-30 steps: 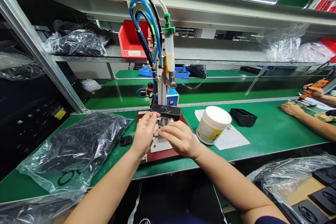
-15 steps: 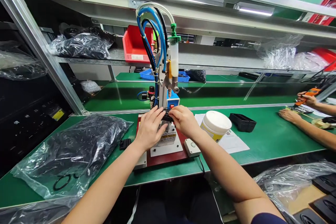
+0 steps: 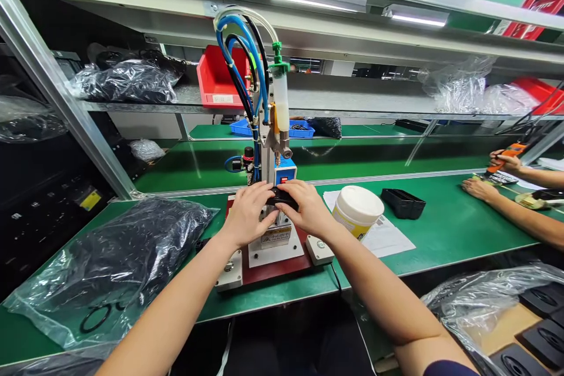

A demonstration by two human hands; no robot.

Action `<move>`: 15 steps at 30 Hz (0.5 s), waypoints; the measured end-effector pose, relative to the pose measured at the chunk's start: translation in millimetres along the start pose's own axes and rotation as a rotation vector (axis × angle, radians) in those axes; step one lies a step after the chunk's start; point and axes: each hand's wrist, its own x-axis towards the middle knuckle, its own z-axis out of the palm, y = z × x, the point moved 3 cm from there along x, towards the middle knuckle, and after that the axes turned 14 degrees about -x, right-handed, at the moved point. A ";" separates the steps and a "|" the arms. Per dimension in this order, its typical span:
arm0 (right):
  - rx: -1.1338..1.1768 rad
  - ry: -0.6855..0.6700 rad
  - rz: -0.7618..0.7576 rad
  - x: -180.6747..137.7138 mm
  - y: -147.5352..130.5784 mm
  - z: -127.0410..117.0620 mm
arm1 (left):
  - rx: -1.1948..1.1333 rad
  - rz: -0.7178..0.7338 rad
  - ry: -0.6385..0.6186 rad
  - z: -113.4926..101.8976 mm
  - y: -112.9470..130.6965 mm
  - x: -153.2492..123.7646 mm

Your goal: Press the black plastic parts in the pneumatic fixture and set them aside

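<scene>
While your left hand (image 3: 247,213) and right hand (image 3: 308,211) meet in front of the dispensing machine (image 3: 269,155), they hold a black part (image 3: 282,197) between them, with the fingers of each hand closed on its own end. That part sits low on the machine's front, right under the nozzle and the red-buttoned blue box (image 3: 284,171), above the white block on the red base plate (image 3: 275,270). A grey push button (image 3: 319,248) lies just beside your right wrist. To your right stands a white tub (image 3: 356,211) on paper sheets, with a black tray (image 3: 403,202) beyond it. At your left, a clear plastic bag (image 3: 118,252) of black rings rests on the green table (image 3: 440,235). Far right, another person's hand (image 3: 478,188) rests on the table.
</scene>
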 end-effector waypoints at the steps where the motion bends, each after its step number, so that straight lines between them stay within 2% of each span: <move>1: 0.001 0.008 0.000 -0.5 -0.4 -0.9 | 0.012 0.008 0.008 -0.1 0.1 -0.1; 7: -0.048 0.007 -0.010 -3.2 -3.8 -0.7 | 0.169 0.086 -0.018 3.5 7.6 -4.2; 11: -0.099 -0.002 -0.015 -9.6 -5.4 4.3 | 0.250 0.084 -0.034 6.1 10.5 -6.3; 15: -0.055 0.115 -0.013 -27.4 -4.4 -0.9 | 0.218 0.053 0.000 0.8 13.0 -8.6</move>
